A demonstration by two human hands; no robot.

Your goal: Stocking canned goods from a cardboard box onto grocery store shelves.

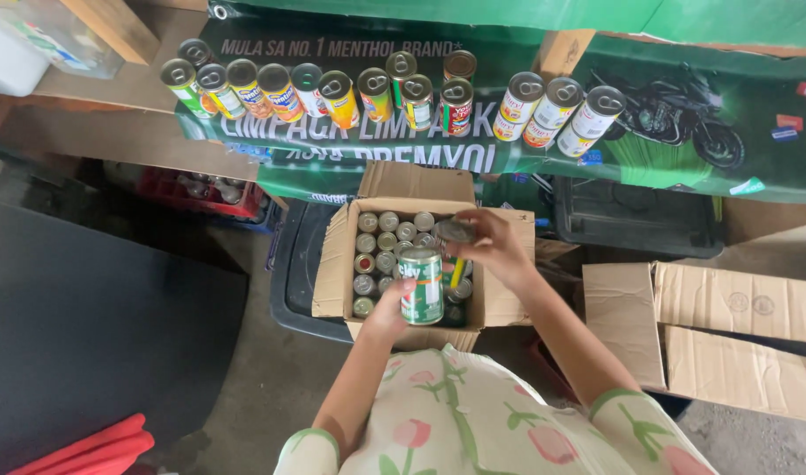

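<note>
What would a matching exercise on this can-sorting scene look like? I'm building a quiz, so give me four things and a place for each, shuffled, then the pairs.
Things:
1. green-labelled can
2. left hand
3. right hand
4. row of cans

Places:
A. lined up on the shelf above the box
B. holding a can over the box's right side
C. held upright at the cardboard box's front
D. gripping the green-labelled can from below

Pairs: 1-C, 2-D, 3-B, 4-A

Both hands (391, 310) (499, 249) forward — fingers curled, gripping.
</note>
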